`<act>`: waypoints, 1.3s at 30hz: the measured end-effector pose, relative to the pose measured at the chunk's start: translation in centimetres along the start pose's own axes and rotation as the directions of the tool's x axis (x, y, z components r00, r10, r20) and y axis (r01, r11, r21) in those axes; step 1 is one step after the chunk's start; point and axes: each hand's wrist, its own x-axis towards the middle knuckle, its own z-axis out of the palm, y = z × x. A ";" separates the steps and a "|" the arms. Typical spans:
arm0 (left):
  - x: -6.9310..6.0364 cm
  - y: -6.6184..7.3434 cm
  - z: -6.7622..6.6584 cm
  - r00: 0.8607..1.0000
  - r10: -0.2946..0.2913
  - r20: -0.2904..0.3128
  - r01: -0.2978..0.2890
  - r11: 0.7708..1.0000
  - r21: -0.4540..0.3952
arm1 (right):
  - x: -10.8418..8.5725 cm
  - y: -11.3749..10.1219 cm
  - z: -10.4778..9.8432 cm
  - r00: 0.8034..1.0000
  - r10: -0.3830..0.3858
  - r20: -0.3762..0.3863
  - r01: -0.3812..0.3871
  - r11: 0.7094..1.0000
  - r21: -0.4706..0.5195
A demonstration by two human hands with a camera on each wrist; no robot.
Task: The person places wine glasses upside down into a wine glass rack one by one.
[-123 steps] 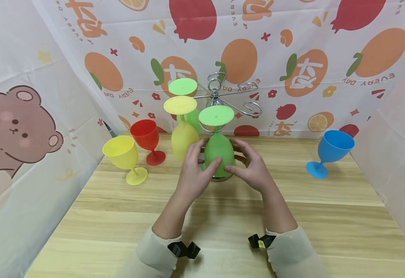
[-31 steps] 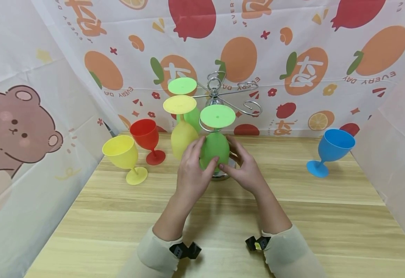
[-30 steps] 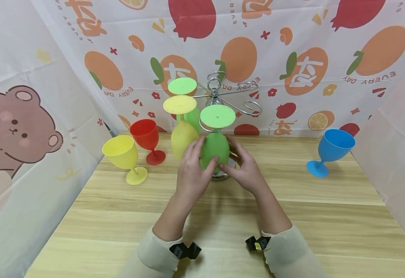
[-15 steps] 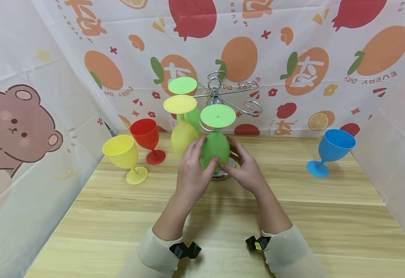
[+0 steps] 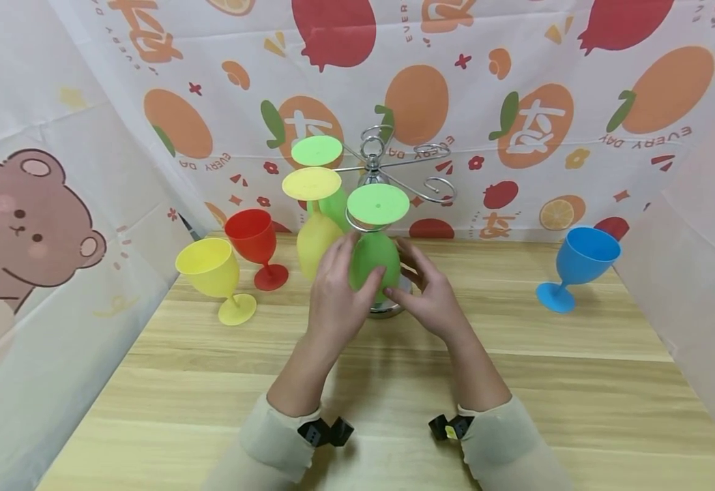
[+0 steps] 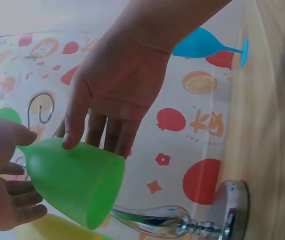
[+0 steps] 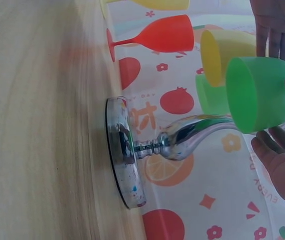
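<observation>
The green goblet [image 5: 378, 251] is mouth-down at the front of the metal rack [image 5: 372, 162] — long axis approx. vertical — betw. the L hand [image 5: 336, 293] and the R hand [image 5: 429, 293]. Both hold its bowl w/ curved fingers, neither clearly nearer.

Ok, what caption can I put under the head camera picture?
Two hands hold a green goblet upside down at a silvery rack.

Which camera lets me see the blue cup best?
The head view: the blue cup shows whole there, bowl, stem and foot, with nothing in front of it. The left wrist view shows it sideways, with an arm covering part of its bowl. The right wrist view doesn't show it.
</observation>
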 end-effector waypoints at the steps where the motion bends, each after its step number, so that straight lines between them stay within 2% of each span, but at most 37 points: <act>1: 0.3 0.0 0.0 1.000 0.003 0.000 -0.003 1.000 -0.007 | 0.0 0.0 0.0 1.000 -0.005 -0.002 0.005 1.000 -0.003; 6: 1.5 -0.2 0.3 1.000 0.000 0.028 0.002 0.998 -0.070 | 0.3 1.8 -0.3 1.000 -0.007 -0.023 0.007 1.000 -0.011; 8: 1.9 -0.3 0.6 0.998 -0.013 0.055 0.019 0.995 -0.098 | 0.3 2.5 -0.7 0.999 -0.016 -0.038 0.015 1.000 -0.008; 14: 2.5 -0.7 0.8 0.990 -0.073 0.124 0.091 0.985 -0.148 | -0.8 2.7 -2.6 0.996 -0.054 -0.067 0.051 0.998 -0.039; 17: 2.5 -0.8 0.8 0.988 -0.079 0.134 0.099 0.983 -0.156 | -1.3 2.0 -4.5 0.995 -0.052 -0.087 0.041 0.992 -0.122; 20: 2.5 -0.8 0.8 0.988 -0.075 0.133 0.097 0.982 -0.164 | -1.6 1.5 -7.4 0.990 -0.049 -0.131 0.010 0.959 -0.285; 22: 2.5 -0.8 0.8 0.989 -0.074 0.131 0.096 0.982 -0.164 | -1.7 1.3 -9.8 0.984 -0.064 -0.167 -0.014 0.903 -0.429; 25: 2.6 -0.7 0.8 0.989 -0.076 0.128 0.096 0.982 -0.162 | -1.5 1.8 -14.0 0.974 -0.111 -0.197 -0.040 0.773 -0.633; 27: 2.7 -0.6 0.7 0.988 -0.081 0.128 0.101 0.982 -0.160 | -1.2 2.2 -16.8 0.973 -0.145 -0.178 -0.042 0.651 -0.758; 29: 2.8 -0.6 0.7 0.988 -0.087 0.129 0.108 0.981 -0.161 | -0.9 2.6 -19.5 0.980 -0.126 -0.155 -0.068 0.517 -0.853; 31: 2.8 -0.5 0.7 0.987 -0.094 0.134 0.115 0.980 -0.162 | -0.6 3.0 -21.8 0.987 -0.063 -0.148 -0.112 0.392 -0.913; 33: 2.9 -0.4 0.8 0.986 -0.094 0.138 0.116 0.980 -0.163 | -0.5 3.3 -23.6 0.986 0.048 -0.161 -0.168 0.299 -0.940; 34: 2.9 -0.4 0.9 0.986 -0.092 0.141 0.115 0.980 -0.165 | -0.5 3.5 -24.4 0.978 0.111 -0.174 -0.198 0.266 -0.944; 36: 2.9 -0.4 1.0 0.985 -0.091 0.145 0.115 0.980 -0.165 | -0.5 3.9 -25.6 0.956 0.215 -0.199 -0.246 0.220 -0.944; 39: 2.9 -0.4 1.1 0.985 -0.086 0.148 0.112 0.979 -0.173 | -0.5 4.5 -26.8 0.923 0.309 -0.228 -0.294 0.188 -0.937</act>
